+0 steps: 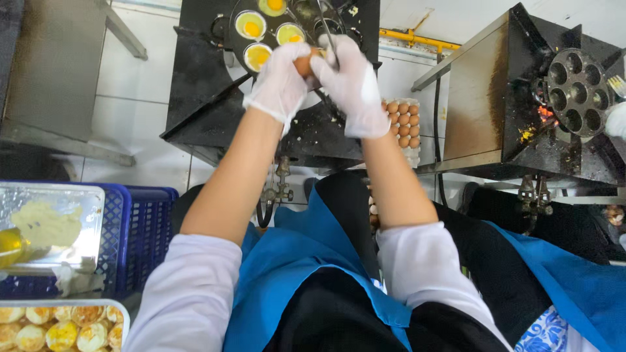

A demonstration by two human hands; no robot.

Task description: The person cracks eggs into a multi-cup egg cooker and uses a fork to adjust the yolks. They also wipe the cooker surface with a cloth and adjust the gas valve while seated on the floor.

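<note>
Thin white gloves cover both hands, left hand (282, 79) and right hand (352, 81), their grip closed around one smooth brown egg (303, 64).

Both hands meet at the top centre, the left grip (280, 81) and right grip (352, 81) touching, with an egg (302, 65) held between them. A thin metal utensil (326, 29) rises from the right grip. Directly beyond the grips sits a multi-cup pan (242, 44) on a stove (195, 85), with cracked eggs (251, 26) lying in its cups. Just right of the right grip, lower down, stands a tray of whole eggs (404, 122). Well to the right, a second cupped pan (577, 91) sits on another stove (482, 98). Far below and left of the left grip, a metal tray (85, 202) rests on a crate (140, 228); nearer the person lies a tray of cooked cakes (62, 329).
</note>
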